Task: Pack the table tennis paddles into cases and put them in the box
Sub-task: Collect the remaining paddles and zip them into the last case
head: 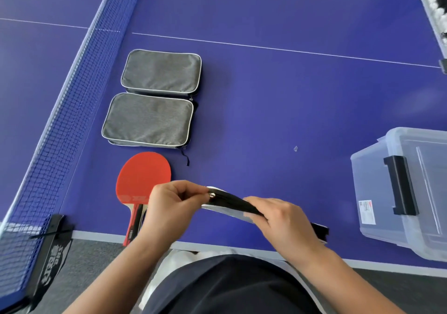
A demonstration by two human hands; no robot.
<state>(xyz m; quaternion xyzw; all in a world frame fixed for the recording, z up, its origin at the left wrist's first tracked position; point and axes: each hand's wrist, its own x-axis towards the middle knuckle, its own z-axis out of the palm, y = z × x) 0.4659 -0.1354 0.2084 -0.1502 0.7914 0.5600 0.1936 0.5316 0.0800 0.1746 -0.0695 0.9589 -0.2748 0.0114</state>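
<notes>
Broadly, the blue counter (278, 101) bears a clear box (396, 192) right of the fingers, two grey cases (154, 98) beyond them, a red paddle (141, 175) beside them. Right hand (280, 219) grips a case (232, 205) held edge-on; left hand (169, 205) fingers (193, 189) pinch its zipper pull (212, 195).

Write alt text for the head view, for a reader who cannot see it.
Both hands hold a paddle case edge-up over a blue table; the left hand pinches its zipper pull, the right hand grips its side. A red paddle, two grey cases and a clear box lie nearby.
</notes>
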